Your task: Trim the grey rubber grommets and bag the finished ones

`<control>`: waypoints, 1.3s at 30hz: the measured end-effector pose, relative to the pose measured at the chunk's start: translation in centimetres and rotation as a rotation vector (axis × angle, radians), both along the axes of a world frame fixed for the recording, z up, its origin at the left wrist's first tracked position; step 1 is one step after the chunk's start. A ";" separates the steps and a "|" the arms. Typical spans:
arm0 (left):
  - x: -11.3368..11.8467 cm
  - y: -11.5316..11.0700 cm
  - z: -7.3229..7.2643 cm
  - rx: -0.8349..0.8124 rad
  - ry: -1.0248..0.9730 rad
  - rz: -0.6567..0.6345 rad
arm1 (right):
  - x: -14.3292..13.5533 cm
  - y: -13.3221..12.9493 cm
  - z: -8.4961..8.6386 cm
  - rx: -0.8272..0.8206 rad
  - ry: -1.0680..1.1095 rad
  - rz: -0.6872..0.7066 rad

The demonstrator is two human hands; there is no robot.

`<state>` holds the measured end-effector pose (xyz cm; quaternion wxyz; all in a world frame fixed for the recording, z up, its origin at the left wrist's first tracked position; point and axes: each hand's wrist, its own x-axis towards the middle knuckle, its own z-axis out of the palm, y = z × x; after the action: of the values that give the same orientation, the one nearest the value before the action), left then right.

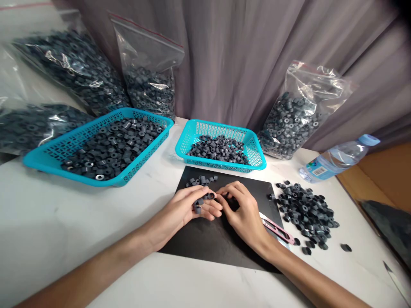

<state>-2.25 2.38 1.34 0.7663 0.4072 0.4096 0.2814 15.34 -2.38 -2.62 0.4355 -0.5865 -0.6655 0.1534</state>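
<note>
1. Several bags stand on the white table, before a grey curtain.
2. Left hand, fingers half-curled, holds a few rings over the black mat; the end ring's hole faces the camera, its axis running that way.
3. Right hand, fingers bent close together; cannot tell whether they grip anything.
4. Bottle, farther right.

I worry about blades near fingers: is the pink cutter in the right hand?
No, the pink cutter lies at the right edge of the black mat, beside the right hand.
</note>
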 end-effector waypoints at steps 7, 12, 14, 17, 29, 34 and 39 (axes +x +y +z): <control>0.3 0.2 -1.4 0.005 -0.110 -0.077 | 0.0 -0.6 0.8 0.114 0.188 -0.034; 0.5 -0.2 -0.3 -0.067 -0.095 -0.076 | 0.2 -0.4 0.8 0.064 0.243 0.040; 0.5 -0.5 0.2 -0.147 -0.114 -0.085 | 0.2 -0.4 0.8 0.047 0.251 0.073; 0.6 -0.8 0.3 -0.228 -0.152 -0.099 | 0.2 -0.5 0.9 0.052 0.245 0.113; 0.7 -0.5 -0.9 -0.149 -0.214 -0.126 | 0.1 -0.5 0.9 0.059 0.152 0.091; 0.7 -0.5 -0.7 -0.126 -0.210 -0.146 | 0.3 -0.3 0.9 0.071 0.167 0.074; 0.7 -0.6 -0.5 0.039 -0.144 -0.205 | 0.2 -0.4 0.9 0.067 0.220 0.060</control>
<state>-1.58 1.82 0.81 0.8105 0.4402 0.3042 0.2382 15.58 -2.79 -1.71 0.5203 -0.5310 -0.6358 0.2076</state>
